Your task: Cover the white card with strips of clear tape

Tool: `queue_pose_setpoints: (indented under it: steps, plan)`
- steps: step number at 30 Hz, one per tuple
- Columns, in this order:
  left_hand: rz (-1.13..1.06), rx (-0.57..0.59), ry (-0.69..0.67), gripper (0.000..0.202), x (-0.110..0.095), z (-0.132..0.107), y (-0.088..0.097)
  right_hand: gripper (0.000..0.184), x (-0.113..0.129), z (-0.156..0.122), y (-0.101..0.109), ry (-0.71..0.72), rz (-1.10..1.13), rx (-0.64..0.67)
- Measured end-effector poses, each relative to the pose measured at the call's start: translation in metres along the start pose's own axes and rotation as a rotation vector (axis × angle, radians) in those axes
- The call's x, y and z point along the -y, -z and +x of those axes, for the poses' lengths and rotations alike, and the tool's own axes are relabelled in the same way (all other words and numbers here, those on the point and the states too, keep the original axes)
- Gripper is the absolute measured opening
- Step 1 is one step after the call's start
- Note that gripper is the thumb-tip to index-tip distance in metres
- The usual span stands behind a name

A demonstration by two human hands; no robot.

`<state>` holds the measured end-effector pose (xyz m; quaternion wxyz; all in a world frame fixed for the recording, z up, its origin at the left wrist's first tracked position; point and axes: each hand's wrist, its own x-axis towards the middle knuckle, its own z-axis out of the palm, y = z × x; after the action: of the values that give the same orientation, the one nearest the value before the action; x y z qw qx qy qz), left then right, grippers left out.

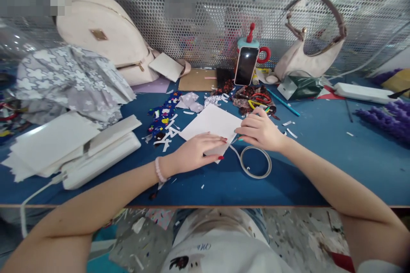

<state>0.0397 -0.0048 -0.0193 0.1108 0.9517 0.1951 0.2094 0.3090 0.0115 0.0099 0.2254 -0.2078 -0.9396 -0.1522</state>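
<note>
A square white sheet [213, 123] of paper or thin card lies at an angle on the blue table. My left hand [198, 151] rests on its near part, fingers stretched out and flat. At the sheet's right corner my right hand [258, 130] has its fingers curled and pressed together. A small turquoise bit shows beneath those fingers, too little to name, and what they grip is hidden. From the sheet's near right edge a thin pale strip runs into a loose coil [270, 166] on the table, just below my right hand.
White paper scraps [168, 134] and patterned cloth [163, 113] lie left of the sheet. Behind stand a phone [246, 66] against a cup, and scissors [259, 103] on dark fabric. A white corded device [102, 160] is at left, a blue pen [283, 102] at right, bags along the mesh.
</note>
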Motion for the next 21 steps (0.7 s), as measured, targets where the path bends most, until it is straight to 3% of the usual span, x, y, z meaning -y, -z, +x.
queue_pose_setpoints:
  steps: [6, 12, 21]
  plan:
    - [-0.05, -0.063, 0.165, 0.027, -0.01, 0.011, -0.015, 0.037, -0.005, -0.002, 0.0, -0.069, -0.039, -0.065]
    - [-0.019, -0.031, 0.194, 0.028, -0.008, 0.016, -0.014, 0.033, -0.045, -0.029, -0.006, -0.382, -0.118, 0.137]
    - [-0.008, -0.023, 0.128, 0.012, -0.005, 0.032, -0.019, 0.027, -0.07, -0.054, -0.006, -0.425, -0.183, 0.288]
